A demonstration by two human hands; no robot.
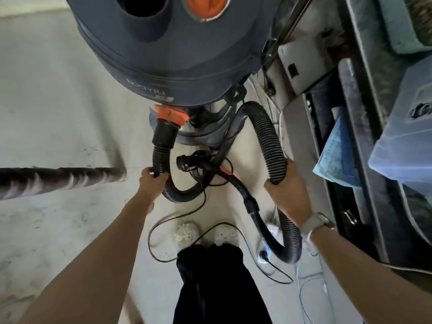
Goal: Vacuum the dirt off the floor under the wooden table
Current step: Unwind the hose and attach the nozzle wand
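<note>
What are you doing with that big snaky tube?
A person stands over a big grey vacuum cleaner and holds its black ribbed hose with both hands. The left hand grips the hose just below where it plugs into the orange connector. The right hand grips a loop of it further along. The rest of the hose and a thin black power cord lie tangled on the pale floor near the person's feet. No vacuuming yet; the hose looks like it is being sorted out.
</note>
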